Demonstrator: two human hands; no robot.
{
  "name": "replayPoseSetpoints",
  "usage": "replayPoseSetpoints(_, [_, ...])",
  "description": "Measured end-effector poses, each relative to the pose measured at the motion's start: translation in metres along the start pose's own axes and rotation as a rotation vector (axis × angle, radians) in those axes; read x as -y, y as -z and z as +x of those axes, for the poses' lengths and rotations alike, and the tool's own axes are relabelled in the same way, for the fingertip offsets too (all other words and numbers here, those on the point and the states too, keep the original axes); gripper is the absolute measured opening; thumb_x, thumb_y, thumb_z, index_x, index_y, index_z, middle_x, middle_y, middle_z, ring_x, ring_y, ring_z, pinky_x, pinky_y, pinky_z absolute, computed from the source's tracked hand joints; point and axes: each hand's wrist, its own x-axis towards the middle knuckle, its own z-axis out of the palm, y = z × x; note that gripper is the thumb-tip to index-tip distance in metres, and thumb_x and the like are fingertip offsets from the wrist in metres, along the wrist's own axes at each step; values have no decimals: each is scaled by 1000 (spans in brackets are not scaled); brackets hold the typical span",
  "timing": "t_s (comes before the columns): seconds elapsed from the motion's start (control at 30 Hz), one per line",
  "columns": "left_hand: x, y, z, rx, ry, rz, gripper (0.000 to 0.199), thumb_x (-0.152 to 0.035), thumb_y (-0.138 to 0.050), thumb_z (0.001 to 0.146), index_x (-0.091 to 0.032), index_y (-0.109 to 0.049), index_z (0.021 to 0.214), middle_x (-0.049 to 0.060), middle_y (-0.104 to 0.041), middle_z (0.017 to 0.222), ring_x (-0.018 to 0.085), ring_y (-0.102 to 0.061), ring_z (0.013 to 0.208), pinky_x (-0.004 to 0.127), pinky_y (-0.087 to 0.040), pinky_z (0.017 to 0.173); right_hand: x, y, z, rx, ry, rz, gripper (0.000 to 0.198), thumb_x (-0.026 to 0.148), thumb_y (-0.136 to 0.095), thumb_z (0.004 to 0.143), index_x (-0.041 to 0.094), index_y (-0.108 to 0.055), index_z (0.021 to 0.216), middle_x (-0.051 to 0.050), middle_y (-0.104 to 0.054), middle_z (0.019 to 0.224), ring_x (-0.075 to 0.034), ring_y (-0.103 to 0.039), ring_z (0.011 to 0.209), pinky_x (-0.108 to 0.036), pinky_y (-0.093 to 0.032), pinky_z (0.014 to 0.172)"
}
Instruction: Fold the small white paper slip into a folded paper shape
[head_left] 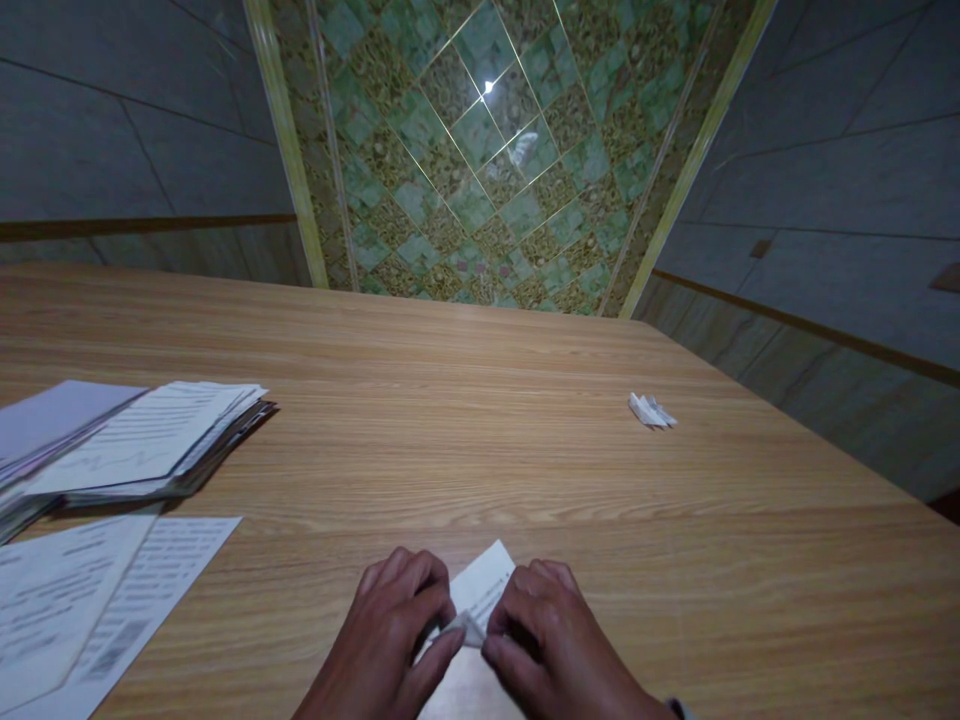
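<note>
A small sheet of printed paper (481, 585) lies on the wooden table close to me, with its near edge turned up in a fold. My left hand (397, 625) pinches the folded edge on the left, thumb below and fingers curled over it. On the other side, my right hand (544, 625) grips the same fold between thumb and bent fingers. Both hands hide parts of the paper's sides. One corner points away from me between the hands, and lines of print show on it.
A thick stack of papers (150, 440) sits at the left, with loose printed sheets (157, 590) in front of it. A small folded paper piece (652, 411) rests on the right of the wooden table (420, 400). Beyond the table's far edge is a shiny patterned tile surface (480, 200).
</note>
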Motion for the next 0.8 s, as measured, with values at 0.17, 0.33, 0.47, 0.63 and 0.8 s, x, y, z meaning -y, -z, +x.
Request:
replayPoseSetpoints(0.17, [-1, 0, 3, 22, 72, -11, 14, -24, -65, 94, -22, -63, 81, 3, -65, 98, 26, -60, 94, 42, -48, 81, 0, -9, 3, -54, -24, -27, 19, 8, -74, 85, 21, -61, 80, 2, -69, 86, -18, -63, 88, -33, -40, 86])
replayPoseSetpoints(0.33, [2, -2, 5, -12, 70, 11, 15, -23, -68, 92, -22, -62, 77, 4, -64, 99, 27, -60, 96, 41, -49, 82, 0, -17, 1, -136, -31, -44, 22, 5, -74, 80, 21, -60, 77, 4, -66, 81, -18, -61, 83, -33, -39, 83])
replayPoseSetpoints(0.47, [3, -5, 6, -57, 71, 26, 17, -22, -73, 87, -23, -63, 75, 3, -65, 100, 27, -61, 96, 41, -49, 82, -2, -23, -1, -192, -16, -50, 22, 5, -75, 77, 21, -61, 78, 2, -66, 82, -19, -60, 83, -34, -39, 82])
replayPoseSetpoints(0.63, [4, -6, 5, -73, 75, 24, 18, -19, -76, 84, -22, -62, 73, 3, -66, 98, 28, -61, 95, 41, -49, 80, -4, -25, -2, -231, -7, -24, 23, 5, -75, 75, 21, -59, 76, 2, -65, 81, -20, -59, 82, -34, -38, 80])
replayPoseSetpoints(0.8, [4, -7, 4, -90, 93, 42, 19, -19, -78, 82, -22, -62, 73, 4, -66, 100, 29, -61, 96, 42, -49, 80, -2, -24, -1, -224, -28, -10, 26, 3, -74, 74, 22, -56, 79, 2, -65, 82, -20, -59, 81, -35, -38, 79])
